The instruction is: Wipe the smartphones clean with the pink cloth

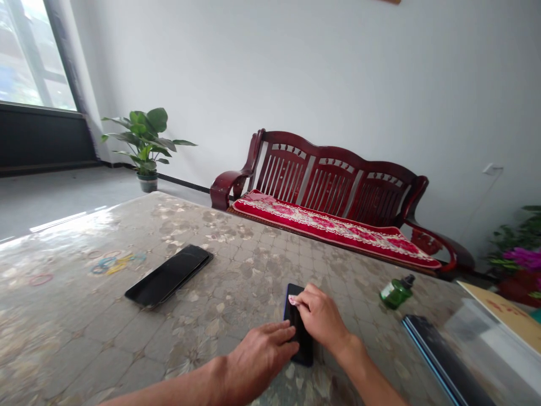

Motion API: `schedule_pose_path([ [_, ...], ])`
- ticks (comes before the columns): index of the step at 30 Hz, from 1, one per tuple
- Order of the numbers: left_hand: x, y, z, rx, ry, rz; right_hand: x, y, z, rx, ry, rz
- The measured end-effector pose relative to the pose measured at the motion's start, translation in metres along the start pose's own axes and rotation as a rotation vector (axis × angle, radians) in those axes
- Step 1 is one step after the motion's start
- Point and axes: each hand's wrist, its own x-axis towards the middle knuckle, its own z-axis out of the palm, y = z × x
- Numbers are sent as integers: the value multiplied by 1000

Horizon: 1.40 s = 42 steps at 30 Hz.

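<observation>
A dark smartphone (303,351) with a blue edge lies face up on the table in front of me. My left hand (267,351) rests against its left side, fingers stretched out and their tips over the screen. Pinched in my right hand (320,317) is a small white cloth with pink marks (293,300), pressed on the upper part of the screen. Most of the cloth is hidden by the fingers. To the left lie black phones (169,276), seemingly stacked, apart from both hands.
A green pump bottle (396,292) stands at the right, near more stacked phones (442,361) and a beige sheet (502,316). Colourful rubber bands (113,264) lie at the left on the patterned table cover (236,282). Beyond are a wooden bench (329,186) and a potted plant (146,141).
</observation>
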Motion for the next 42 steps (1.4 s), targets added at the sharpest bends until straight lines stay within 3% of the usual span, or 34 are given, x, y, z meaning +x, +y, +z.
schedule_pose_path([
  [5,1,2,-1,-15,31,0,-10,-9,-1,8,-51,-71],
  [13,-2,0,0,5,5,16,25,-2,6,-60,17,25],
  [20,1,1,2,-13,34,10,-2,-11,-3,33,-93,-75],
  [29,-3,-2,4,21,-1,0,29,14,8,-78,65,58],
  [37,0,1,1,15,-22,-16,-6,5,1,42,-22,-48],
  [42,-1,0,2,25,-27,-15,4,13,0,6,24,11],
])
